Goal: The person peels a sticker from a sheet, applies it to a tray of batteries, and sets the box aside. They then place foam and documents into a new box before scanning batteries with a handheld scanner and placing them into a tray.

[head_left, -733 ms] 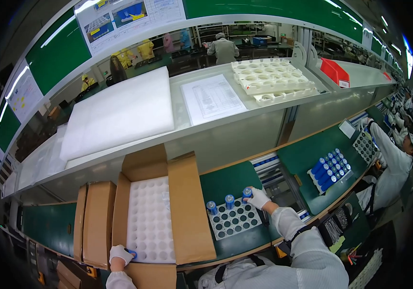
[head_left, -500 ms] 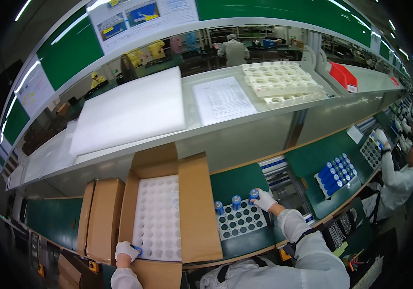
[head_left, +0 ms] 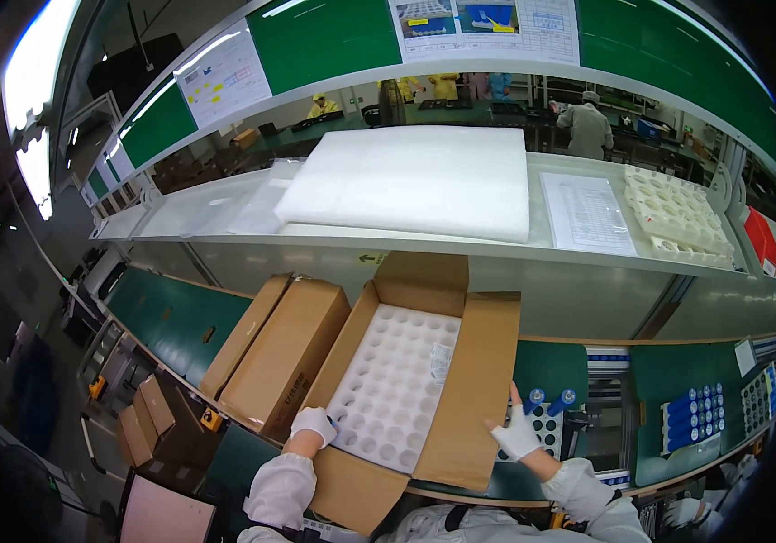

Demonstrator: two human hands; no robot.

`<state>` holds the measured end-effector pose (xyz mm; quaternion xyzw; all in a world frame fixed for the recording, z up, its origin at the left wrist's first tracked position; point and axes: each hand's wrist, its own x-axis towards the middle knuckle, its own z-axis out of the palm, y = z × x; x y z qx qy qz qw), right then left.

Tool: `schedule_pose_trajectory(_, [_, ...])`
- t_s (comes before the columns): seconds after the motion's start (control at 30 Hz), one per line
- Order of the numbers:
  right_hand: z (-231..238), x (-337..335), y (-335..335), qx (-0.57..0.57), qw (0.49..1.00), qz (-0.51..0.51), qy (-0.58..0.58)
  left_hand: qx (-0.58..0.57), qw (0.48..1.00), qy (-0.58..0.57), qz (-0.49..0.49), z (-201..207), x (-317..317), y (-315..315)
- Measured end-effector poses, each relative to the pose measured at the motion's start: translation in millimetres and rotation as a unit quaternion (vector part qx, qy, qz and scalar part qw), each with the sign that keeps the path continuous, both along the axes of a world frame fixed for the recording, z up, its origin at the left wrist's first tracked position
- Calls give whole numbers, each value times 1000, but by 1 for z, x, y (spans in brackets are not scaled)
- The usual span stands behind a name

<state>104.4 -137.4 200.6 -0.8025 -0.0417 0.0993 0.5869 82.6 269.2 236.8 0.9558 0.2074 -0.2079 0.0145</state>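
My gloved left hand (head_left: 312,425) is at the near left corner of an open cardboard box (head_left: 483,389), closed around a blue cylindrical cell of which only a sliver (head_left: 334,421) shows. Inside the box lies a white foam tray (head_left: 394,385) with rows of round holes. My gloved right hand (head_left: 519,436) is just right of the box's flap, thumb and forefinger spread, with no cell visible between them. It partly covers a white holder with dark round holes (head_left: 546,423). Two blue cylindrical cells (head_left: 537,396) stand upright at the holder's far edge.
Closed cardboard boxes (head_left: 286,357) stand left of the open box. A shelf above bears a white foam sheet (head_left: 415,185), a paper sheet (head_left: 589,213) and cream trays (head_left: 677,213). Rightward are a roller conveyor (head_left: 607,362) and a group of blue cells (head_left: 694,416).
The view has turned left. My right hand has let go of the cell at the holder's far right and moved left toward the box, fingers spread. My left hand stays at the box corner.
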Motion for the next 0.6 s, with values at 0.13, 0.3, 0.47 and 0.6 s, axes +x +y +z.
schedule_pose_trajectory(0.13, [-26,14,26,133,988,-25,-78,4,1000,-21,-5,3,5,-1])
schedule_pose_trajectory(0.3, [-13,17,32,199,980,-13,-25,5,999,-36,-9,33,6,-9])
schedule_pose_trajectory(0.47, [1,12,33,122,990,-21,-71,22,998,-33,-43,50,17,-9])
schedule_pose_trajectory(0.6, [-27,12,35,58,995,-26,-73,32,997,21,-65,22,14,0])
